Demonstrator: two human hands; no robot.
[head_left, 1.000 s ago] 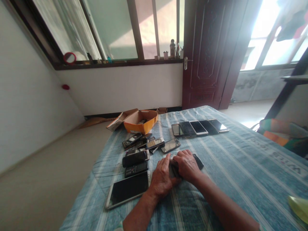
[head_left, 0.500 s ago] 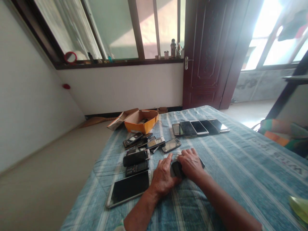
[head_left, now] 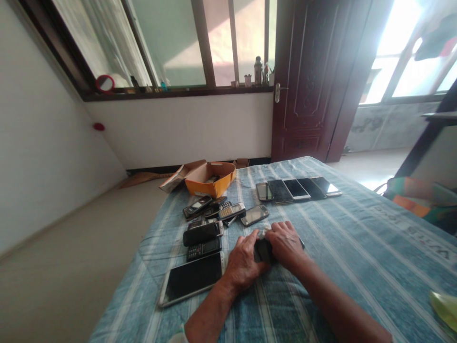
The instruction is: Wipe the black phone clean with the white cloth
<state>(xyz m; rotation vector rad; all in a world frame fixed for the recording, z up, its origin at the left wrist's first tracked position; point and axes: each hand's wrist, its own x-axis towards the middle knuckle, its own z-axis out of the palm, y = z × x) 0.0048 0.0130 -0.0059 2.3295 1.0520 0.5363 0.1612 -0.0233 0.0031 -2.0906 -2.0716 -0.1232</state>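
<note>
A dark mobile phone (head_left: pixel 263 251) lies on the striped bedspread, partly hidden under my hands. My left hand (head_left: pixel 244 259) grips its left side, with the thumb along the near edge. My right hand (head_left: pixel 285 244) is closed over the right part, its bent fingers pressing a small white wad (head_left: pixel 264 232), perhaps tissue or cloth, to the phone. One dark corner of the phone shows past the right hand. Close to the left wrist lies a white-framed tablet (head_left: pixel 193 280) with a black screen. A silver-edged phone (head_left: pixel 254 215) lies just beyond the fingers.
Several old phones (head_left: pixel 202 233) are heaped to the left. Behind them stands an open orange box (head_left: pixel 214 186) with something inside. Several smartphones (head_left: pixel 296 189) lie in a row at the back right. The striped bedspread (head_left: pixel 357 247) covers the surface; a yellow-green item (head_left: pixel 444 307) sits at its right edge.
My right hand has shifted very slightly over the phone, the white wad still under its fingers. The left hand keeps its grip, and the other phones have not moved.
</note>
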